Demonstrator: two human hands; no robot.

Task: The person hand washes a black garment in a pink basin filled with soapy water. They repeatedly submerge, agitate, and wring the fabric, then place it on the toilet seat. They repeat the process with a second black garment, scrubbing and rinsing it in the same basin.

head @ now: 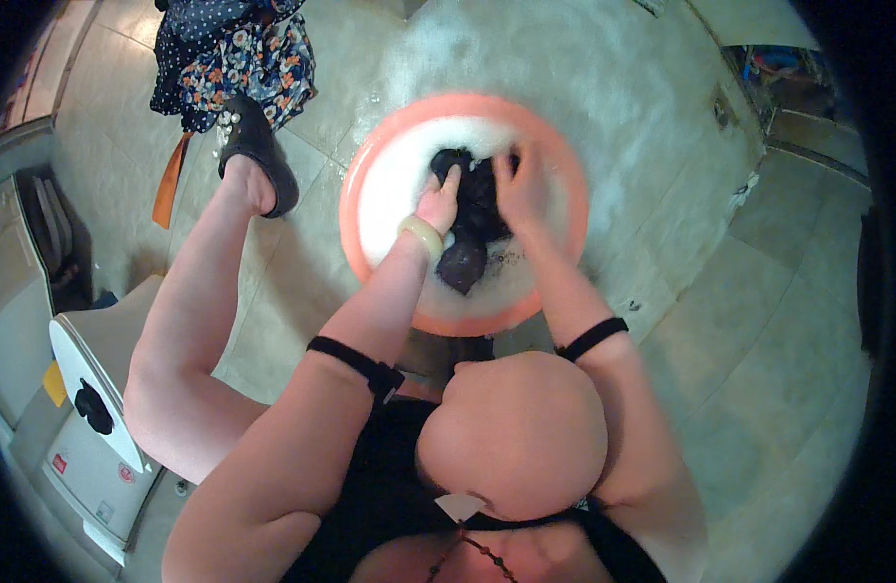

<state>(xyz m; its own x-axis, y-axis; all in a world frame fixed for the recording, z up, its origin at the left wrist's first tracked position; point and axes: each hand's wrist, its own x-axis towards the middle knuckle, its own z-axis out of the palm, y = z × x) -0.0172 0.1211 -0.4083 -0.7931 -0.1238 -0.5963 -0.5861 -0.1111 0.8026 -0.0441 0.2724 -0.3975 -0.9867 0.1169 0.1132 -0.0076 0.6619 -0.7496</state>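
Note:
A round coral-pink basin point(352, 197) stands on the floor, with white suds point(390, 182) inside it. Bunched in its middle is a dark wet cloth point(477, 193), and one lump of it bulges out of the water near my wrists. My left hand point(441, 200), with a pale bangle point(421, 232) at the wrist, grips the cloth's left side. On the other side my right hand point(521, 186) has its fingers curled over the cloth; their tips are partly hidden in the fabric and foam.
Foamy water point(477, 51) spreads over the tiles beyond the basin. Patterned fabric point(236, 73) hangs or lies at upper left, near my black clog point(255, 160) and an orange strip point(172, 182). A white appliance-like box point(102, 466) stands at lower left.

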